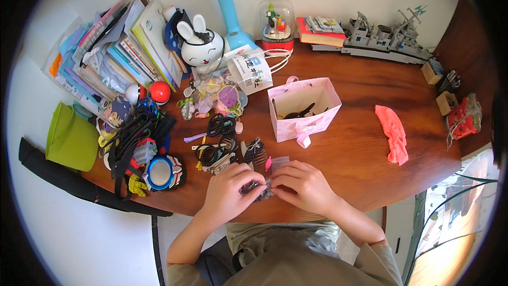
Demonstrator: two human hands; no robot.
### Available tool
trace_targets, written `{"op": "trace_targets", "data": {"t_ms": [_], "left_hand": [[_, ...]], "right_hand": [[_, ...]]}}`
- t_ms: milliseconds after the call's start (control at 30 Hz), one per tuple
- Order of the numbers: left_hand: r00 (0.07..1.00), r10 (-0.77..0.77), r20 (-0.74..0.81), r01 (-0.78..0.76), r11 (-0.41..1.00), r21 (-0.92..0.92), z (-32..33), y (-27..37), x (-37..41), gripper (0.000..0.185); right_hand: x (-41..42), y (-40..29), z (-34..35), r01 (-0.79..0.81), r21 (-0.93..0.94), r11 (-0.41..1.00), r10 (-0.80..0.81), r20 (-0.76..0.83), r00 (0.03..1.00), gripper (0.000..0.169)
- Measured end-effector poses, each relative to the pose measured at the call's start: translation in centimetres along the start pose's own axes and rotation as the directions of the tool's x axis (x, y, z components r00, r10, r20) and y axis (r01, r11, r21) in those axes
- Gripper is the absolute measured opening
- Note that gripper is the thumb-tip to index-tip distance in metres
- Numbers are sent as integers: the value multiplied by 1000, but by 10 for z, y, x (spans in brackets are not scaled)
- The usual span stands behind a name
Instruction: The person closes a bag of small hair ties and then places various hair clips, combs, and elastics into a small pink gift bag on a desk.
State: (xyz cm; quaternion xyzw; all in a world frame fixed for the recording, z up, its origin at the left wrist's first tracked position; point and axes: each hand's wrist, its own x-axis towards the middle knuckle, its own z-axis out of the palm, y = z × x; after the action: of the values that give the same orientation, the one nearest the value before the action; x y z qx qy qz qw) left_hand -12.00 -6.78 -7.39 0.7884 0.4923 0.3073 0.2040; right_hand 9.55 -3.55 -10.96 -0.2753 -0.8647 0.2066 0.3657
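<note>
Near the table's front edge, my left hand (pixel 235 188) and my right hand (pixel 298 182) pinch a small clear plastic bag (pixel 267 193) with dark small items in it. My fingers cover part of it, so its contents cannot be made out. Just beyond my fingertips lie a bright pink hair clip (pixel 268 163) and a dark hair comb (pixel 254 151). Black coiled hair ties (pixel 226 126) and several hair clips (pixel 221 163) are spread past my left hand. A pink paper gift bag (pixel 278 127) stands beyond my right hand, with black items inside.
A coral cloth headband (pixel 391 135) lies at the right. Plastic bags of trinkets (pixel 222 95), a blue desk lamp (pixel 234 20), books (pixel 152 47) and a grey brick-built ship (pixel 385 43) line the back. At left are a green bin (pixel 71 139) and piled toys (pixel 160 172).
</note>
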Motion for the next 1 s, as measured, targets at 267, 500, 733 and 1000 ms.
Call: {"op": "trace_targets", "data": {"t_ms": [267, 500, 733, 1000], "left_hand": [[997, -80, 2, 76, 939, -337, -15, 16, 26, 43], [989, -144, -24, 100, 784, -613, -12, 19, 59, 36], [975, -156, -156, 0, 706, -708, -10, 18, 112, 25], [951, -138, -275, -2, 890, -456, 10, 10, 128, 19]], "right_hand": [[9, -5, -40, -195, 123, 973, 213, -154, 965, 9], [15, 10, -72, -282, 244, 928, 339, -240, 910, 9], [37, 24, -89, -277, 459, 844, 442, -305, 844, 28], [40, 49, -83, -234, 435, 870, 410, -371, 833, 43]]}}
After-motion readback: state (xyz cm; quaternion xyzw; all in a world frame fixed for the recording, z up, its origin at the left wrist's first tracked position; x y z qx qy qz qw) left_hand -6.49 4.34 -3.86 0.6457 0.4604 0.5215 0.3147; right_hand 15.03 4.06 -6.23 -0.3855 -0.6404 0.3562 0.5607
